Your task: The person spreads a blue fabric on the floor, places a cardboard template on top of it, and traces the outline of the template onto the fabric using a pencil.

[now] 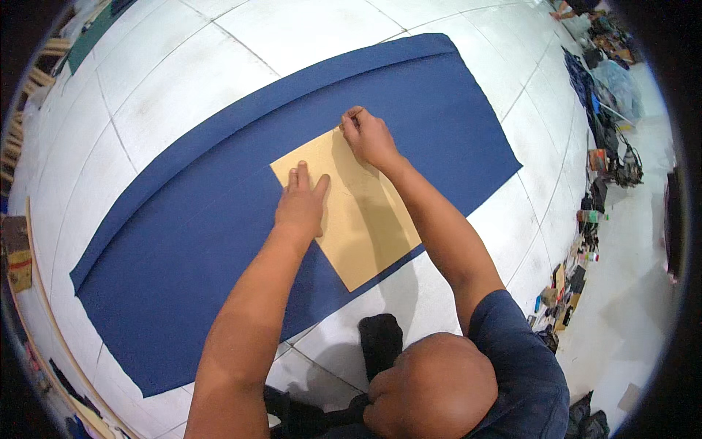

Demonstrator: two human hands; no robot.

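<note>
A rectangular tan sheet of stiff paper or card (365, 234) lies flat on a long piece of navy blue cloth (197, 241). My left hand (300, 201) rests on the sheet's left edge with its fingers spread, partly over the cloth. At the sheet's far right corner, my right hand (369, 139) is closed in a pinch. Whatever its fingertips hold, if anything, is too small to make out. Along its far side the cloth has a folded strip (292, 88), and its near edge runs just past the sheet's near end.
White floor tiles (307, 33) lie under the cloth. My bent knee (439, 380) and dark-covered foot (380, 340) are close to the near edge. Mixed clutter (563, 293) lines the right side; a long thin strip (55, 322) curves along the left.
</note>
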